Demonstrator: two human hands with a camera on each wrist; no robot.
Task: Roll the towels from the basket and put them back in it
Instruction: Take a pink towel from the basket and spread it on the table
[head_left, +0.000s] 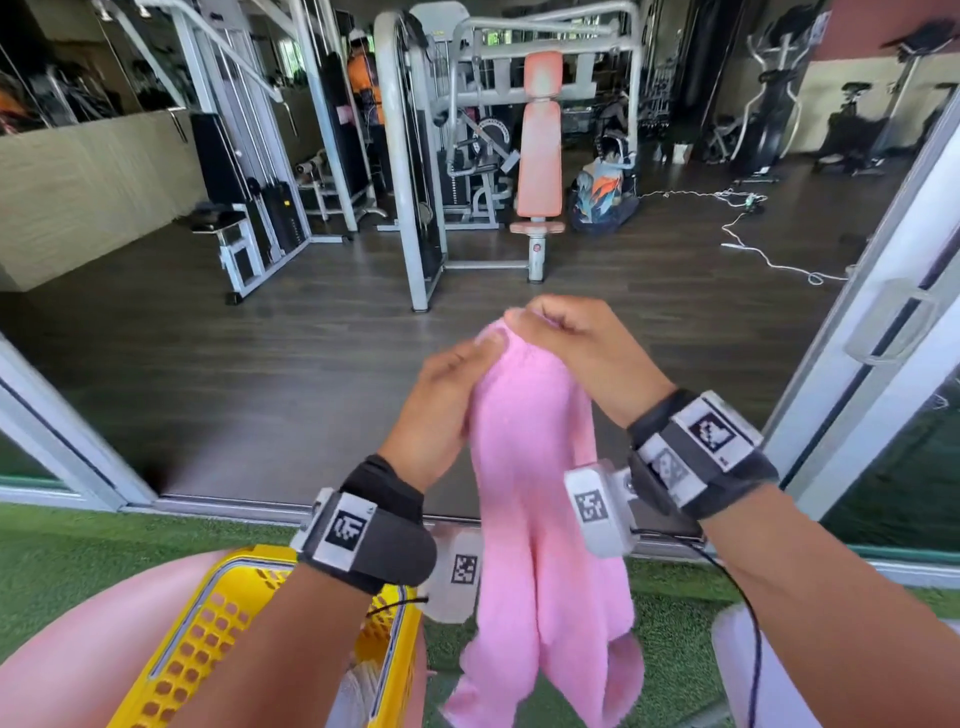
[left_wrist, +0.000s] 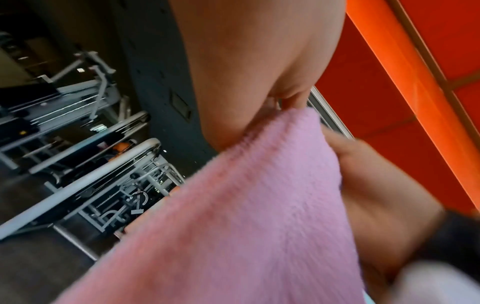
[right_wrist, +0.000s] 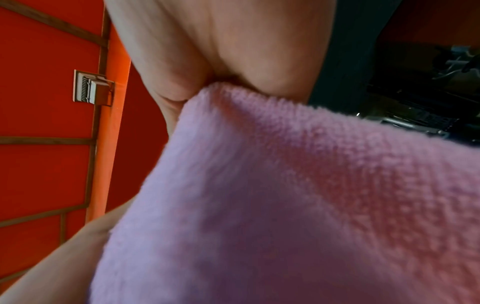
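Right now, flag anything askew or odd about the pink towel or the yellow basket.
Nothing is damaged or spilled. The pink towel hangs bunched and unrolled, pinched at its top by the left hand and right hand. The yellow basket sits low left, partly hidden.

No readable text; wrist bands (head_left: 363, 540) carry only coded square markers.

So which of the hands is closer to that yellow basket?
Left. The left hand holds the pink towel above and just right of the yellow basket; the right hand pinches the towel's top, farther right.
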